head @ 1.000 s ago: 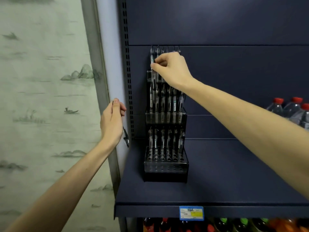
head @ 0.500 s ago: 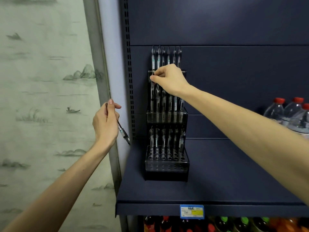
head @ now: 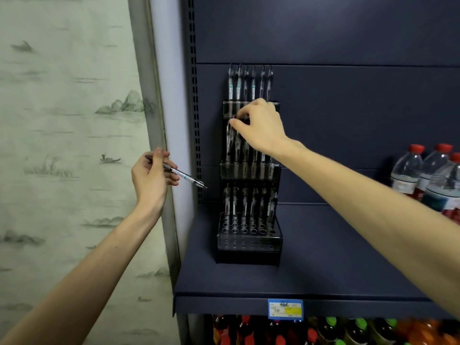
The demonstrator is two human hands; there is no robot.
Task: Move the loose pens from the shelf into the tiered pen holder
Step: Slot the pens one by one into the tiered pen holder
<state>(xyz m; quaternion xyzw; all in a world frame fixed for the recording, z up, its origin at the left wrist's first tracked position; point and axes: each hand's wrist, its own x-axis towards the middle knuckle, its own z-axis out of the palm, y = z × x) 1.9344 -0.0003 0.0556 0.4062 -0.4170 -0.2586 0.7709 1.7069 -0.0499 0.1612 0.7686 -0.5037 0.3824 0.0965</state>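
Left of the pen holder [head: 249, 215], our left hand [head: 151, 178] pinches a pen [head: 177, 172], tip slanting down toward it; our right hand [head: 261, 125], nearer, pinches a middle-tier pen [head: 233, 143].

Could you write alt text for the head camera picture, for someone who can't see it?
A person's right hand pinches a pen at the middle row of a dark, clear-fronted tiered pen holder on a navy shelf. The left hand holds a clear-barrelled pen beside it.
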